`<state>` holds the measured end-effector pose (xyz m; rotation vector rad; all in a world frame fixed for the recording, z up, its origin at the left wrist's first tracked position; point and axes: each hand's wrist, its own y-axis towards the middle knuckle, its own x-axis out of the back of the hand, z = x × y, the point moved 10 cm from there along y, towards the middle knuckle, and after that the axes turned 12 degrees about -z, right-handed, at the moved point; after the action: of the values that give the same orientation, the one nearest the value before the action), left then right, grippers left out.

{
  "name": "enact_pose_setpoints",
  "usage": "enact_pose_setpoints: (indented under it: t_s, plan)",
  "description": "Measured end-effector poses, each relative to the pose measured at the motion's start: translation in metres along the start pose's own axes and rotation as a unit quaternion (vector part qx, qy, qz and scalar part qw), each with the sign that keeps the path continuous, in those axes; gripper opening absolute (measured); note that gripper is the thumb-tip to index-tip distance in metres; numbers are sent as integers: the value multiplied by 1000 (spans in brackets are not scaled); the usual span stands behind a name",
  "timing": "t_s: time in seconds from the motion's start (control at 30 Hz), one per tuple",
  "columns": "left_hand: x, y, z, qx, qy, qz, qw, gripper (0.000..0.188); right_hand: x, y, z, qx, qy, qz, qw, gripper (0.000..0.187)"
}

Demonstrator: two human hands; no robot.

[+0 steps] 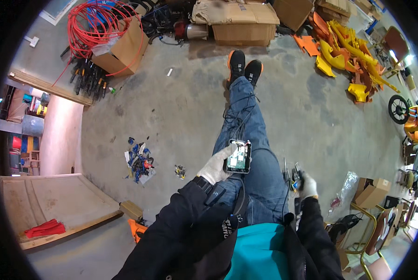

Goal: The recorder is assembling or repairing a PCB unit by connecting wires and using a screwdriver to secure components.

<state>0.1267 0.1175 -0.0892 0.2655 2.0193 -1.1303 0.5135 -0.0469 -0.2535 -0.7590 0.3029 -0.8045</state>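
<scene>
My left hand (pixel 214 169), in a white glove, grips an opened electronic device (pixel 238 157) by its left side, above my thighs. The device has a black casing with a green circuit board showing inside. Thin black cables (pixel 237 116) trail from it across my shins. Beside my right thigh, my gloved right hand (pixel 309 185) is at a small group of hand tools (pixel 293 176), with slim metal shafts and dark handles. The fingers of this hand are too dark and small to make out, so whether it grips a tool is unclear.
A pile of small blue and black parts (pixel 140 161) lies on the floor to the left, with a smaller heap (pixel 180 171) nearer. Cardboard boxes (pixel 244 32) stand beyond my feet. Yellow and orange plastic pieces (pixel 344 56) lie far right; a metal-framed chair (pixel 370 228) stands near right.
</scene>
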Motion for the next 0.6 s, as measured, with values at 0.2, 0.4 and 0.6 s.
enact_pose_setpoints:
  t_s: [0.2, 0.4, 0.6]
  plan:
    - [-15, -7, -6, -2, -23, 32, 999, 59, -91, -86, 144, -38, 179, 114, 976, 32]
    - [-30, -23, -19, -33, -22, 42, 998, 60, -204, -201, 177, 31, 36, 286, 957, 42]
    - [-51, -50, -32, -55, 10, 52, 997, 58, -250, -247, 170, 134, -174, 244, 944, 30]
